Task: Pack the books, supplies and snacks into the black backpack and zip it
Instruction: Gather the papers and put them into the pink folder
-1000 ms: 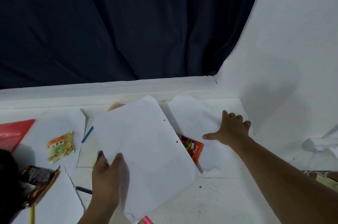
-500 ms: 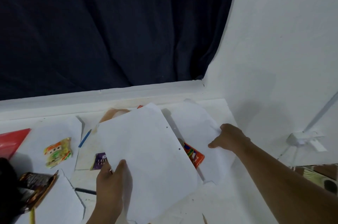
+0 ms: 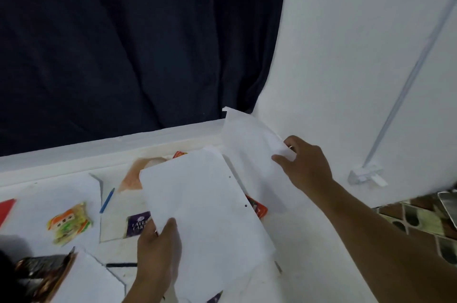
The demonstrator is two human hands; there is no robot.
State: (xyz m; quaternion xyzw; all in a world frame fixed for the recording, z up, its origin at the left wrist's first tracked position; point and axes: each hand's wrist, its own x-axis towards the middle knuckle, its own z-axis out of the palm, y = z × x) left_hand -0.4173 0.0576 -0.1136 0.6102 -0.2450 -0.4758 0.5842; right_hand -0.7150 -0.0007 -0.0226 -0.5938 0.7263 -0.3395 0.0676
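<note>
My left hand (image 3: 158, 248) holds a white punched sheet (image 3: 207, 216) by its near-left edge, thumb on top, lifted over the table. My right hand (image 3: 306, 166) pinches a second white sheet (image 3: 247, 144) by its right edge and raises it off the table. An orange-red packet (image 3: 257, 207) shows between the two sheets. A purple layer-cake packet (image 3: 137, 223) lies just left of my left hand. A green-orange snack packet (image 3: 69, 223) and a blue pencil (image 3: 106, 200) lie further left. A dark edge of the black backpack (image 3: 7, 275) shows at bottom left.
More white sheets (image 3: 49, 201) cover the white table. A red folder corner (image 3: 6, 207) is at the left edge, a brown foil packet (image 3: 44, 275) at bottom left, a black pen (image 3: 121, 265) near my left wrist. Dark curtain behind; white wall and tiled floor (image 3: 420, 218) to the right.
My right hand went from pressing flat on the right sheet to pinching its edge and lifting it. The purple packet has come into view beside my left hand.
</note>
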